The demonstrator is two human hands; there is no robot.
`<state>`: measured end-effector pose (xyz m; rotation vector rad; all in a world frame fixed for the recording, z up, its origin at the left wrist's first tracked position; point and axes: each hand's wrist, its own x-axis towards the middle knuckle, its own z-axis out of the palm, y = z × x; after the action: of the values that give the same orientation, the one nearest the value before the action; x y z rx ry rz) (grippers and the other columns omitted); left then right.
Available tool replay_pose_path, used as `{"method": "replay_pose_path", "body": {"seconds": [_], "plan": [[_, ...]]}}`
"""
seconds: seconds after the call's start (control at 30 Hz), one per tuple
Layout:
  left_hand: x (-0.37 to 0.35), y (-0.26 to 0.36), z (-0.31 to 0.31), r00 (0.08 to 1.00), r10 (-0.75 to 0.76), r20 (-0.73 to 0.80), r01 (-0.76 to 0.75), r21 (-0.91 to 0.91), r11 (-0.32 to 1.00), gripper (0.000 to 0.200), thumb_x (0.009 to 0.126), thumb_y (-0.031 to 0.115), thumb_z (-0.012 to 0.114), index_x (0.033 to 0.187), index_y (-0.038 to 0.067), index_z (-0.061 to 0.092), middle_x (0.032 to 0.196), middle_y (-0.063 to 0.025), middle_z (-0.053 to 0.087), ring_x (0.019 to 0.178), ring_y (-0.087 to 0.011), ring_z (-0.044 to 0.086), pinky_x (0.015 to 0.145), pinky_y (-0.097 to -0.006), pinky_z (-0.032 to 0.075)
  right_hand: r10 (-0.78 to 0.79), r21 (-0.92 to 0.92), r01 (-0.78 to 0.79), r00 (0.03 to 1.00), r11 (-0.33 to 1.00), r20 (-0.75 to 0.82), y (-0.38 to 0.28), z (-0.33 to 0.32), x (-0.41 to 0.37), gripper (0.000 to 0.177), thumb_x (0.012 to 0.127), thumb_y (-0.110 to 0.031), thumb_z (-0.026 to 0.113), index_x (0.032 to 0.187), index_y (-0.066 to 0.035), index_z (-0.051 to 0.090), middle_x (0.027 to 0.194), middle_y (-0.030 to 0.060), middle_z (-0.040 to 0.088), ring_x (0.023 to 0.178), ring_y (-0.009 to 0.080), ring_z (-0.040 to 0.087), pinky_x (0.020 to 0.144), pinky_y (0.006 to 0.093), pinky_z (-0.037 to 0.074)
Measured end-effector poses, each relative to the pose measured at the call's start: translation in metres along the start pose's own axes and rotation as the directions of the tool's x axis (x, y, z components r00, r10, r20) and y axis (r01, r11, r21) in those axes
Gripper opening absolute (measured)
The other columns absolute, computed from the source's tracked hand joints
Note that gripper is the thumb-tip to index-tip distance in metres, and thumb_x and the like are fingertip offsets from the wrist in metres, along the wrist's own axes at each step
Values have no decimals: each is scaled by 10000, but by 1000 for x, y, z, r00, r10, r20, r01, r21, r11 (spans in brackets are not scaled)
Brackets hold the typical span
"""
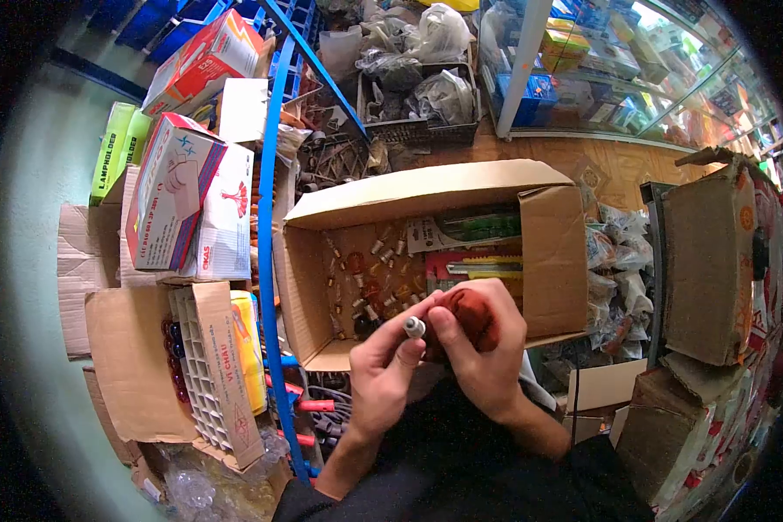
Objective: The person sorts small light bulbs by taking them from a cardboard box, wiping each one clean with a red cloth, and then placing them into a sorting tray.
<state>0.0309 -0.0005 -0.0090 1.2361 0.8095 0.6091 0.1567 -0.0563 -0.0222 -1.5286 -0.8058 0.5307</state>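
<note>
Over the front edge of an open cardboard box [435, 178], my two hands are close together. Thumb and fingers of my left hand [383, 383] are closed around a small bulb [414, 327] whose silvery metal base points up. Beside it, my right hand [498, 357] is curled round a dark red, rounded piece [474, 317] with black marks; its kind I cannot tell. Inside the box lie several loose small bulbs [383, 248], some clear and some orange. A yellow utility knife [487, 267] and a card pack with green parts [487, 228] lie at its right.
A blue metal frame post [271, 217] rises left of the box. Stacked cartons [170, 191] and a divided bulb carton [204, 348] stand beyond it. Behind is a crate [422, 130] of plastic bags, near a glass display case [600, 87]. More cartons [709, 261] stand at right.
</note>
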Motion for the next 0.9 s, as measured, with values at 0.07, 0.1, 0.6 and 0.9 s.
{"method": "replay_pose_path", "body": {"seconds": [0.07, 0.1, 0.6, 0.9], "plan": [[-1, -1, 4, 996, 85, -1, -85, 18, 996, 417, 1032, 253, 514, 1306, -59, 548, 1351, -187, 576, 1228, -249, 565, 1064, -376, 426, -17, 22, 17, 1000, 1000, -15, 1, 2, -1, 216, 861, -135, 748, 984, -3, 630, 920, 135, 621, 796, 266, 618, 714, 346, 498], [1, -3, 3, 996, 85, -17, -86, -52, 995, 425, 1040, 268, 493, 1314, -54, 539, 1363, -190, 565, 1237, -253, 558, 1069, -381, 421, -48, 36, 48, 999, 998, 2, 1, 4, -4, 221, 856, -130, 752, 988, -4, 628, 924, 137, 623, 799, 269, 619, 718, 347, 499], [1, 4, 4, 983, 136, -127, -95, 282, 955, 298, 1004, 143, 572, 1252, -21, 602, 1267, -143, 577, 1104, -168, 583, 921, -286, 503, 97, 118, -95, 995, 988, -11, 5, -3, 1, 236, 847, -162, 768, 982, -15, 641, 902, 121, 626, 794, 250, 628, 720, 335, 503], [6, -7, -7, 970, 34, -242, -51, -67, 996, 296, 940, 47, 651, 1218, -53, 627, 1080, -110, 710, 997, -163, 657, 922, -288, 504, -110, -38, 115, 987, 993, 114, 0, -4, -2, 260, 828, -185, 780, 986, -33, 641, 925, 139, 641, 839, 305, 648, 733, 379, 523]]}}
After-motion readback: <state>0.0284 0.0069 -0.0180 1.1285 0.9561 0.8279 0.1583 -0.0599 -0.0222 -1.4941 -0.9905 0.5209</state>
